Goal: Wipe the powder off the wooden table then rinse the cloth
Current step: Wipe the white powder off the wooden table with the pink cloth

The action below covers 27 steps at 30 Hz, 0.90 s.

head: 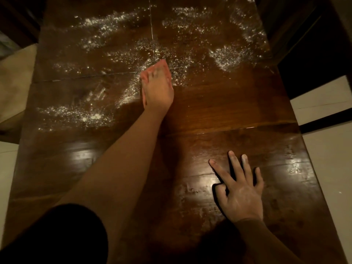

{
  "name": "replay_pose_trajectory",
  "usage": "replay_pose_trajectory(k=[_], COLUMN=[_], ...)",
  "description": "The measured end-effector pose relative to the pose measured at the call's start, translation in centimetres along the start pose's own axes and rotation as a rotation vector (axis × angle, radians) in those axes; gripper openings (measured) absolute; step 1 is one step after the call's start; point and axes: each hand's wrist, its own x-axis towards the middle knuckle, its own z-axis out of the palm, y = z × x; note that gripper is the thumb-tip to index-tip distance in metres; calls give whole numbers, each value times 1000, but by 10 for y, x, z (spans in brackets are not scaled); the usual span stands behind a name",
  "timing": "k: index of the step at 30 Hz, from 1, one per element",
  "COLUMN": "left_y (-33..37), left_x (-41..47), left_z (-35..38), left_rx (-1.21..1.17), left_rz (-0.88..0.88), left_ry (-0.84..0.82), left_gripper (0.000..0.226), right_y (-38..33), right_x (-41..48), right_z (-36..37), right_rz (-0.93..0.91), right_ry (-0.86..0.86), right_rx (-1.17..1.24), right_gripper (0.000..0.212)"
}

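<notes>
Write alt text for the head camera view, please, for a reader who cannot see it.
White powder lies scattered over the far half of a dark wooden table. The person's left hand stretches out on edge at the powder's border, while the right hand rests flat, fingers spread, on the near part. No cloth is in view.

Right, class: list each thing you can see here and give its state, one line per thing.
Dark brown wooden table: glossy, near right part mostly wiped, far half dusty.
White powder: scattered in streaks and patches across far and left areas.
Left hand: on edge, open, fingers together, against the powder.
Right hand: flat on the table, fingers spread, dusted white.
</notes>
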Motion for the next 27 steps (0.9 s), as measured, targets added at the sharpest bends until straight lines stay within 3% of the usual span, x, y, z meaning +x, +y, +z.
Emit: replay_pose_trajectory(k=[7, 9, 11, 13, 16, 18, 21, 23, 25, 27], left_y=[38, 33, 27, 19, 33, 60, 87, 80, 57, 33], left_x=[-63, -70, -61, -37, -6, -2, -29, -44, -46, -41], left_z=[8, -5, -15, -14, 13, 34, 48, 39, 22, 7], left_rx=[-50, -53, -66, -83, 4, 25, 78, -26, -113, -150], left_rz=[437, 484, 458, 277, -14, -11, 359, 639, 713, 700], left_ry=[-161, -231, -114, 43, 72, 21, -204, -326, -426, -349], left_gripper=[44, 40, 35, 36, 42, 48, 57, 53, 50, 48], right_y=[2, 1, 0, 1, 3, 3, 5, 5, 5, 5], right_x=[-1, -1, 0, 1, 0, -1, -1, 0, 0, 0], right_z=[0, -1, -2, -1, 0, 0, 0, 0, -1, -1], right_rz=[-16, -16, -16, -21, -21, -32, -52, -57, -58, -63], right_ry=[6, 1, -12, -29, -39, -45, -55, -52, -42, -31], right_rx=[-14, -8, -5, 3, 7, 16, 2, -12, -19, -22], right_gripper=[61, 61, 62, 63, 63, 63, 64, 63, 63, 63])
